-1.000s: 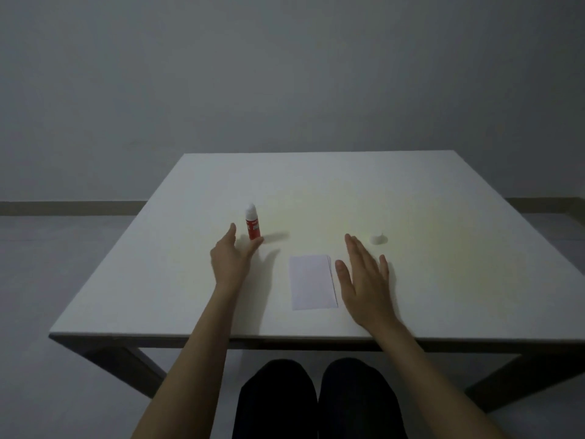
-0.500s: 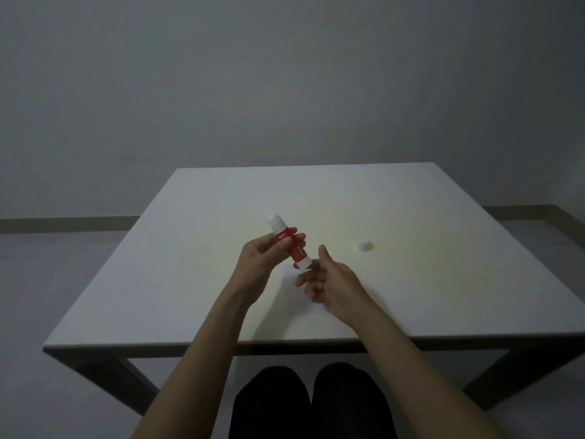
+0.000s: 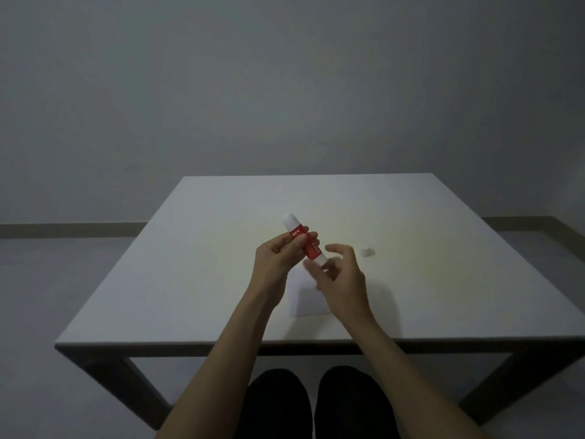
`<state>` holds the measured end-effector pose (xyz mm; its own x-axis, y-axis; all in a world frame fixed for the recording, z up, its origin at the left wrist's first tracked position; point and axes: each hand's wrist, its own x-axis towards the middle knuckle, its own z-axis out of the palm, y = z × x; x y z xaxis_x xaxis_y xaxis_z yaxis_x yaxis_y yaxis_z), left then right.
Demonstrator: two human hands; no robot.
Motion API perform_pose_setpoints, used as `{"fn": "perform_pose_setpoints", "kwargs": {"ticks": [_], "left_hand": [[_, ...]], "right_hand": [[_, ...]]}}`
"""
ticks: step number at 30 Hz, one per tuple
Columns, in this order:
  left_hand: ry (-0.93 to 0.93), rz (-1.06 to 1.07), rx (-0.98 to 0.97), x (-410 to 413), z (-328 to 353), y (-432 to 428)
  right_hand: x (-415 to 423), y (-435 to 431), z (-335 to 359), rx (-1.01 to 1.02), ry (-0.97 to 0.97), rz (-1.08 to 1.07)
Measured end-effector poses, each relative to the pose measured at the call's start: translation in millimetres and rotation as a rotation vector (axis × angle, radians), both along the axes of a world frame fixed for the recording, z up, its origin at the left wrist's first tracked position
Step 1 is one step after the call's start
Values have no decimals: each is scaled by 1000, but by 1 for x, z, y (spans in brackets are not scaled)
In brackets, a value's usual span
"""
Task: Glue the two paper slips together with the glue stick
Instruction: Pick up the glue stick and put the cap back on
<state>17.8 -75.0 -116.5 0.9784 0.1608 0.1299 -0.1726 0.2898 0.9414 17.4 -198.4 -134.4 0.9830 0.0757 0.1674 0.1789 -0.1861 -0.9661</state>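
The left hand holds the glue stick in the air above the table, its thumb and fingers closed round the middle of the red tube. The stick is tilted: one white end points up and away past the left fingertips, the other white end points down toward the right hand. The right hand's fingers are spread and curled loosely just beside that lower end; whether they touch it I cannot tell.

Below both hands, partly hidden by the right wrist, a white paper lies flat on the table. Only 1 sheet can be made out. A small white cap-like piece sits on the table beyond the right fingertips.

The stick looks light, stiff and smooth, so a firm hold round the red barrel suits it, leaving both ends free for the other hand to twist. The glue itself is probably soft and would smear under heavy pressure. The paper is thin and limp, likely to slide or wrinkle, so it is best pinned flat with the fingertips near an edge.
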Motion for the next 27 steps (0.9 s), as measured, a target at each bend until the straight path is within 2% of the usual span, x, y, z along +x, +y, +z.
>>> {"fn": "perform_pose_setpoints", "kwargs": {"ticks": [2,3,5,6,7,10,11,12,13,14,18,19,20,21,22,25,27], "left_hand": [[-19,-15,22,-1,2,2],[-26,-22,29,-1,3,3],[-30,-27,17,-3,4,2],[-20,-16,16,-4,5,2],[-3,10,19,-4,5,1],[83,154,50,-5,5,-8],[92,195,68,-4,5,-11],[88,219,85,-4,5,-12],[78,232,99,-4,5,-12],[66,239,114,-4,5,-11],[16,241,194,-5,5,-2],[5,246,211,-5,5,-1],[2,254,224,-6,4,-1],[10,263,230,-5,4,-1],[28,273,227,-5,5,-2],[94,338,202,-3,7,-11],[94,394,220,-2,7,-15]], "right_hand": [[-1,-4,12,475,544,240],[-2,-7,16,629,688,312],[-3,-10,19,727,720,332],[-5,-10,20,668,620,306],[-8,-7,20,514,433,244],[-16,1,3,-293,-339,-129],[-15,1,-3,-451,-524,-209],[-15,2,-5,-505,-608,-234],[-16,2,-4,-470,-574,-207],[-18,2,1,-368,-429,-149],[-10,-7,24,359,519,276],[-8,-10,25,495,638,334],[-8,-12,26,560,660,345],[-10,-11,28,561,596,309],[-12,-8,26,456,426,236],[-23,2,10,-265,-367,-124],[-22,4,0,-540,-663,-236]]}}
